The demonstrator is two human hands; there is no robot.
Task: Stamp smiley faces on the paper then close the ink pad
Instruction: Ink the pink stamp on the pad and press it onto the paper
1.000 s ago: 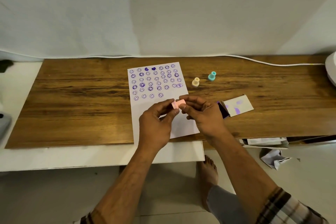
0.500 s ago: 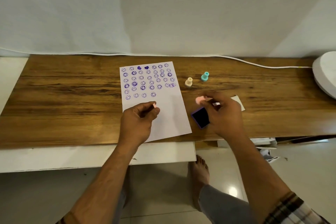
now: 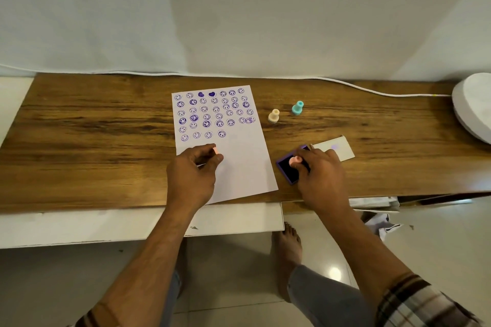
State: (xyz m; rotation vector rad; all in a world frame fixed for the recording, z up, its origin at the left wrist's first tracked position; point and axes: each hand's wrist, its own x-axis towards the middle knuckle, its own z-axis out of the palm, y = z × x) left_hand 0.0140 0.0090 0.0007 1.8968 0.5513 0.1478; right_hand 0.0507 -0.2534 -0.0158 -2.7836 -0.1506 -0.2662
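The left hand point(image 3: 192, 171) was held knuckles up, fingers curled, thumb and forefinger pinched on a small pink cap point(image 3: 215, 150). The right hand point(image 3: 320, 175) was held palm down, fingertips closed around a pink stamp point(image 3: 295, 160). Both forearms were extended forward, bare.

Soft, even indoor light; faint shadows. A small glare spot on the floor point(image 3: 335, 272) near right. Wide-angle bending at edges; hands slightly motion-blurred.
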